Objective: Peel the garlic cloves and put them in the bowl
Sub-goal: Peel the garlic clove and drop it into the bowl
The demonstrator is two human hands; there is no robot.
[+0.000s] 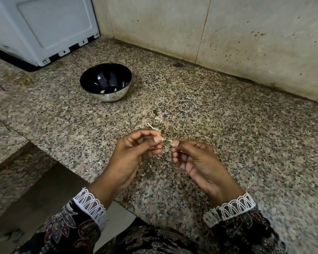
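Note:
My left hand (136,153) and my right hand (191,158) meet above the granite counter (228,125), fingers curled. Between the two thumbs a small garlic clove (166,141) with papery skin is pinched; most of it is hidden by the fingertips. A black bowl (92,83) with a shiny patterned outside stands on the counter beyond my left hand. Two pale peeled cloves (103,91) lie at its bottom. Loose bits of garlic skin (154,126) lie on the counter just past my hands.
A white appliance (44,28) stands at the back left on a dark base. A stained tiled wall (228,33) runs along the counter's far side. The counter's edge drops off at the lower left, with floor below.

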